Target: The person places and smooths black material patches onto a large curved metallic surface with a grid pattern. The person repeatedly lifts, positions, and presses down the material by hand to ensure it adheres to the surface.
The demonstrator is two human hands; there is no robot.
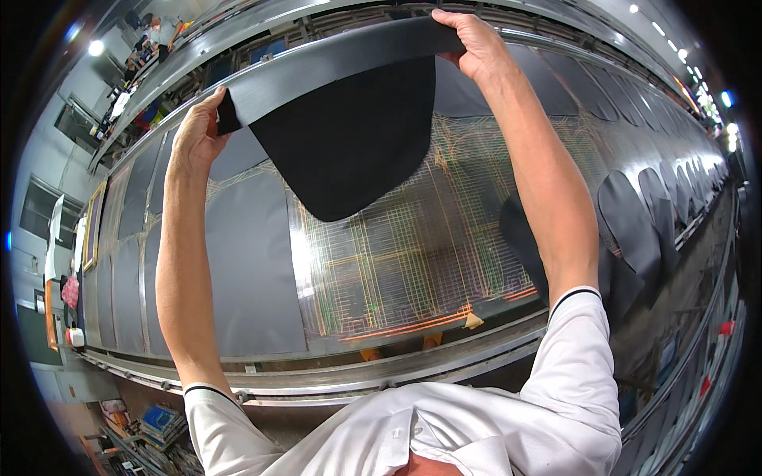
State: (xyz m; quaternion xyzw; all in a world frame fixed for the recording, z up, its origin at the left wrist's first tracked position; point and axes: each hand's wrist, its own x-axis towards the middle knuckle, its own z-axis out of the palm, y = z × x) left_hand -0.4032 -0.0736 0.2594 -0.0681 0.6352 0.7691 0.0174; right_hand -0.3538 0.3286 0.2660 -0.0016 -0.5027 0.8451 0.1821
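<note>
Between my two raised hands stretches a dark sheet panel (357, 143), grey on its folded-over upper strip and black on the rounded part that hangs down. My left hand (200, 131) pinches its left end, thumb and fingers closed on the corner. At the far right end, my right hand (470, 41) grips the other corner, higher up and farther away. The panel hangs above a long table (413, 262) whose bare surface carries a dense grid of coloured lines. A flat grey sheet panel (248, 270) lies on the table below my left forearm.
More grey panels (544, 83) line the table's far side. Along the right, several curved panels (627, 214) overhang the near edge. A metal rail (333, 381) runs along the table's front. Stacked items (159, 420) stand at lower left; a person (163, 32) is far off at upper left.
</note>
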